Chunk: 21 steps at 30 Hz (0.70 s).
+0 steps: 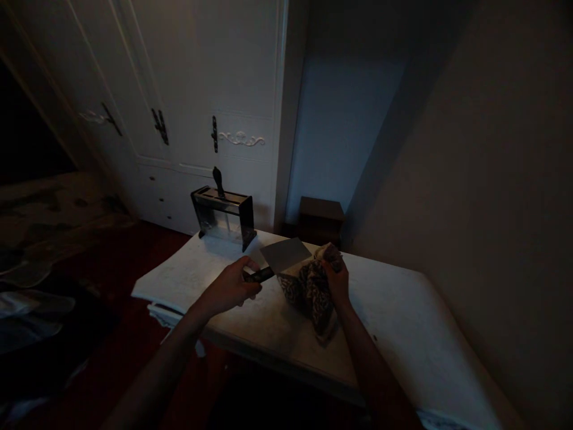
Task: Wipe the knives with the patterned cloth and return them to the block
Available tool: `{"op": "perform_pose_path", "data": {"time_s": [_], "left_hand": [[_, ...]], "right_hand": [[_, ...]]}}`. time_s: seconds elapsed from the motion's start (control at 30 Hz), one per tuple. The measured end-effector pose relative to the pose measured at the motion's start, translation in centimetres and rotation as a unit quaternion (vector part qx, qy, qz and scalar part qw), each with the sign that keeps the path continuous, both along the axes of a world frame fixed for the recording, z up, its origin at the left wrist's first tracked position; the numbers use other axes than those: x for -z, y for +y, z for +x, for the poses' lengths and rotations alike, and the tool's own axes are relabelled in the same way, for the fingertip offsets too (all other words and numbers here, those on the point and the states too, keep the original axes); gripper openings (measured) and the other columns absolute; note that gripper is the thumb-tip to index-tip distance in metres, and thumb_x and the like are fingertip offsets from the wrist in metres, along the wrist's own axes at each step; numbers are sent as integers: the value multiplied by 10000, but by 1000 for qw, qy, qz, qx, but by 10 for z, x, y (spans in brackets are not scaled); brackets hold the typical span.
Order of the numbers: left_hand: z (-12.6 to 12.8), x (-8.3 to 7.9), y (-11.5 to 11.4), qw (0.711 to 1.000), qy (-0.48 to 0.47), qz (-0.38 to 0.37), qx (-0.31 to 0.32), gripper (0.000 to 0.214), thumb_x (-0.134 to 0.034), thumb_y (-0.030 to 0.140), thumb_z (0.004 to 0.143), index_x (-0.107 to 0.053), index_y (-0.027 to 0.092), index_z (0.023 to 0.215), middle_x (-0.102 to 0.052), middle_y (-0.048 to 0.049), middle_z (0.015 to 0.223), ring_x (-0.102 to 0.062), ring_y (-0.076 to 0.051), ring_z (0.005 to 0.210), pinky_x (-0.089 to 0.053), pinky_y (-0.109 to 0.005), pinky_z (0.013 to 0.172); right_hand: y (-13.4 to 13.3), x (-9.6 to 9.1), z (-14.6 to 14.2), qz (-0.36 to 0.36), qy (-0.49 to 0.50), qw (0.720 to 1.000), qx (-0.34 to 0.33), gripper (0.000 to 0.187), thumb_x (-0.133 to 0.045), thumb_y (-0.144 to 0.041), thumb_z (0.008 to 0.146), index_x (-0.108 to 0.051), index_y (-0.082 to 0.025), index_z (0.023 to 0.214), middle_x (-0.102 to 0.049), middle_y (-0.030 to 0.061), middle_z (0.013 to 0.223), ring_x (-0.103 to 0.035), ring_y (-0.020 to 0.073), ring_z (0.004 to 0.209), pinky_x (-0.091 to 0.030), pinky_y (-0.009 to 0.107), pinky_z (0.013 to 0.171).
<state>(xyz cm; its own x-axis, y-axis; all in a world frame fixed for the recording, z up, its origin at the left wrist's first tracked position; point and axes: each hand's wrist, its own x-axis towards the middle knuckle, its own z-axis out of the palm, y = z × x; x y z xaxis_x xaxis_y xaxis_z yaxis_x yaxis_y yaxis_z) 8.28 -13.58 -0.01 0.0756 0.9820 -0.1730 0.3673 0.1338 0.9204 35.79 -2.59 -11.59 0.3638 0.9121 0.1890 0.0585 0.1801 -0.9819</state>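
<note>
Over the table, my left hand (235,282) is closed round the black handle of a cleaver (286,255). Its broad grey blade points to the right, held roughly flat. My right hand (336,279) grips a patterned brown and white cloth (313,292), bunched up at the top and hanging down in folds. The cloth is close beside the blade; whether they touch I cannot tell. Behind my left hand stands a knife block (224,218) with clear sides and dark ends, and one black-handled knife (218,181) sticks up out of its top.
Both hands are above a white table (389,322) with a small dark speck on it. A white wardrobe (242,77) with dark handles rises behind. A brown box-like piece (321,209) sits beyond the table's far edge. Dim bedding or clothes lie at left. The room is dark.
</note>
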Motion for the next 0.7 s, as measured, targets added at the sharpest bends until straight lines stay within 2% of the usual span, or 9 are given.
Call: {"op": "perform_pose_path", "data": {"time_s": [0.13, 0.23, 0.33, 0.5, 0.6, 0.7], "left_hand": [[-9, -25, -12, 1000, 29, -3, 8, 334, -644, 216, 658, -492, 150, 947, -632, -6, 656, -600, -153, 479, -406, -214, 402], [-10, -32, -15, 999, 18, -9, 26, 314, -647, 208, 653, -511, 134, 926, -623, -10, 626, -616, -170, 486, -440, -229, 410], [-9, -30, -15, 998, 1, -19, 53, 340, -659, 207, 645, -520, 123, 944, -616, -3, 576, -593, -162, 449, -455, -239, 414], [-9, -18, -11, 997, -5, -5, 81, 364, -673, 239, 654, -525, 127, 966, -612, 6, 540, -582, -159, 430, -466, -243, 420], [-8, -13, -8, 995, -9, 4, 99, 341, -670, 244, 656, -541, 125, 949, -620, 2, 555, -581, -152, 428, -470, -243, 427], [-4, -12, -5, 995, -7, 6, 103, 340, -677, 245, 647, -559, 116, 939, -651, -24, 619, -618, -171, 476, -479, -250, 438]], "right_hand": [[-3, -3, -3, -4, -10, 1000, -3, 555, -756, -479, 605, -660, -135, 1030, -705, 105, 1025, -646, 262, 940, -491, 391, 877], [-5, -4, -7, -8, 21, 1000, -15, 535, -777, -467, 589, -674, -146, 1004, -714, 90, 1011, -653, 254, 941, -501, 377, 863], [-4, -4, -9, -48, 108, 992, -45, 526, -785, -492, 594, -683, -155, 986, -723, 69, 976, -669, 237, 890, -528, 353, 798], [-2, -3, -5, -112, 269, 946, -139, 493, -800, -535, 595, -690, -186, 926, -734, 54, 946, -693, 230, 851, -567, 343, 774], [-3, -3, 0, -132, 291, 925, -206, 504, -794, -546, 619, -695, -181, 953, -729, 78, 1011, -692, 251, 923, -569, 362, 821], [-5, -3, 4, -144, 268, 920, -248, 522, -793, -546, 619, -700, -171, 970, -729, 91, 1010, -686, 265, 959, -553, 381, 874]]}}
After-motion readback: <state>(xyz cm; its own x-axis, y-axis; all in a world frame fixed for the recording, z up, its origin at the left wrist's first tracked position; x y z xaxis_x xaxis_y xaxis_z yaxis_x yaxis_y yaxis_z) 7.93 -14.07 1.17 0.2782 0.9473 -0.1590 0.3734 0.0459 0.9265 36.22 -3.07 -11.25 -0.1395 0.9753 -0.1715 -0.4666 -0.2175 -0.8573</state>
